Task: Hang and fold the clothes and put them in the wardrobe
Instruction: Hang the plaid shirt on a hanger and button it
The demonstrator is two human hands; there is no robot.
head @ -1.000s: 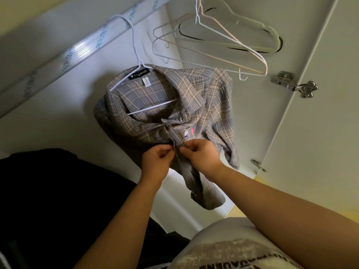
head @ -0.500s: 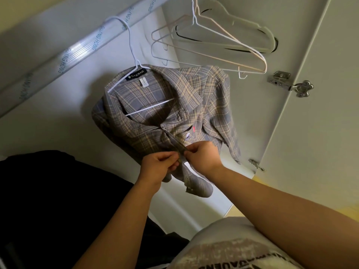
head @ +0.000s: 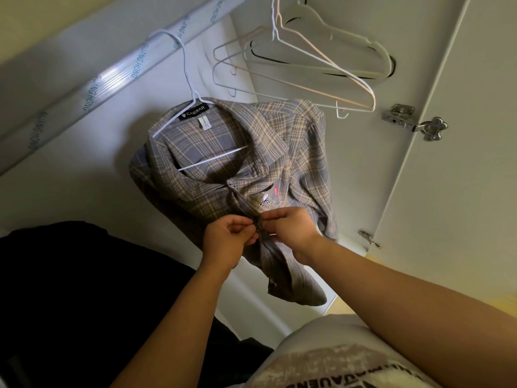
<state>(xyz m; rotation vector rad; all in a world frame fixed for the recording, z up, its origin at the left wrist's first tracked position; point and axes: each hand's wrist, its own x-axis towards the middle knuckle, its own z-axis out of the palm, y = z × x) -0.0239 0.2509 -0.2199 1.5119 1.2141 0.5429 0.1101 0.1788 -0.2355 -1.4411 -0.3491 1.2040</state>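
Note:
A grey and tan plaid shirt (head: 293, 152) hangs on a white wire hanger (head: 187, 79) from the wardrobe rail (head: 92, 85). Its top button at the collar is fastened. Lower on the front, my left hand (head: 226, 242) and my right hand (head: 291, 231) meet at the placket. Each hand pinches an edge of the shirt front there, thumbs and fingertips close together. The button between the fingers is hidden.
Several empty hangers (head: 307, 65) hang to the right on the same rail. The open wardrobe door (head: 461, 191) with metal hinges (head: 414, 124) stands at the right. A dark garment (head: 70, 289) fills the lower left.
The shirt hangs flatter now, with the top collar button in plain view. Both hands stay pinched together on the placket, slightly lower on the shirt than before.

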